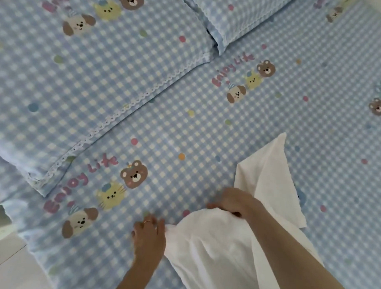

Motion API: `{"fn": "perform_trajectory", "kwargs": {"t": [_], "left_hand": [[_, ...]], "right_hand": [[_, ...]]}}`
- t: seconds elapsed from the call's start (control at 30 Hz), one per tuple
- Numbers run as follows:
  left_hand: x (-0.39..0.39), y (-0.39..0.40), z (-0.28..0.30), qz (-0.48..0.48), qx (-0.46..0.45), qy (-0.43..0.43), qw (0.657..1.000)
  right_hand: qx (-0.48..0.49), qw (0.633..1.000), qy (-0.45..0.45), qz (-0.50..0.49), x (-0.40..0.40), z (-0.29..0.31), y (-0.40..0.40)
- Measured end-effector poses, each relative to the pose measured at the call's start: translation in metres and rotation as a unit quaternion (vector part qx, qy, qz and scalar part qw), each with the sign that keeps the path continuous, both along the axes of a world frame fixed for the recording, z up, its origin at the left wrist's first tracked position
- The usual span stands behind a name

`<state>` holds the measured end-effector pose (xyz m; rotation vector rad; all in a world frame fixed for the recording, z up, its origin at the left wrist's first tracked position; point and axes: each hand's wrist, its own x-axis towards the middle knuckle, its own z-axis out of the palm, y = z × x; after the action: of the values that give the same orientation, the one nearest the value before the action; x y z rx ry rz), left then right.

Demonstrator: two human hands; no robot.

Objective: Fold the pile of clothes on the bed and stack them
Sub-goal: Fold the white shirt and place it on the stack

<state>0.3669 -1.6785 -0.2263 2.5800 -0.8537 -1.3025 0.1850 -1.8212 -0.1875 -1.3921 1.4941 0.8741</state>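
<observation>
Two hands work at the near edge of the bed: our left hand [149, 234] pinches one edge of the white garment [215, 252], and our right hand [233, 202] curls its fingers over the cloth's upper fold. The garment lies on the blue checked sheet [185, 131], one white flap reaching away to the right. Farther off rest two matching pillows [83, 78], printed with cartoon animals
</observation>
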Motion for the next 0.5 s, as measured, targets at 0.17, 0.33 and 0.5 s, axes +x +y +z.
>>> {"fn": "perform_trajectory", "kwargs": {"t": [0.17,0.33,0.5], "left_hand": [[-0.002,-0.008,0.013,0.119,-0.044,0.162,0.979],[0.023,0.0,0.034,0.342,-0.213,0.264,0.876],[0.046,-0.016,0.025,0.501,-0.215,0.35,0.761]], "right_hand": [[-0.102,0.977,-0.115,-0.148,0.008,0.001,0.005],[-0.24,0.868,-0.376,-0.216,0.014,0.038,-0.029],[-0.239,0.886,-0.291,-0.272,0.031,0.011,-0.046]]}}
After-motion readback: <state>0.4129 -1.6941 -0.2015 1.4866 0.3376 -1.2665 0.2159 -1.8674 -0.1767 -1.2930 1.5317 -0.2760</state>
